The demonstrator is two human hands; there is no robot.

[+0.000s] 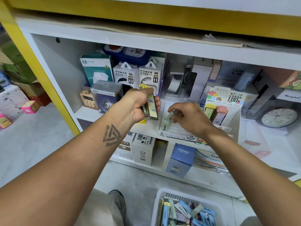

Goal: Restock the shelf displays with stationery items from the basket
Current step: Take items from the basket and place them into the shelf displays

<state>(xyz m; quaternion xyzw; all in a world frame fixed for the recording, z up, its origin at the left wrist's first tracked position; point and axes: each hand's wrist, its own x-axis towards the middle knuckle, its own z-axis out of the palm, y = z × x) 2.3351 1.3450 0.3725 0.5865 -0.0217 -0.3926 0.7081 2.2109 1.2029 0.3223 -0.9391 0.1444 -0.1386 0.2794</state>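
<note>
You're mid-restock here: your left hand (138, 105) is wrapped around a small stack of green lead cases (152, 108), fingers curled round them with the thumb on top, held just above the shelf. Your right hand (187, 118) is pinching a single pale green case (169, 115) between thumb and fingertips, tipping it down into the white display tray (175, 131) right under it. There's one more green case (164, 124) already sitting in the tray just below your fingers.

Looks to me like you're feeding cases one at a time from the left-hand stack into the slots. The next move probably calls for seating this one flush beside its neighbour, then peeling another off the stack. The basket (158, 203) is down near your right elbow, still loaded with blue, green and purple cases, so plenty left.

Readable stuff: past your right hand, the display card (228, 97) says "0.7 HB" and "100". The tray front reads "2B". Beyond your left hand, two boxes (138, 75) say "POWER BANK". Below your wrists, a blue box (180, 159) says "CRUHRE" and a white one (143, 152) "DIYI", I think.
</note>
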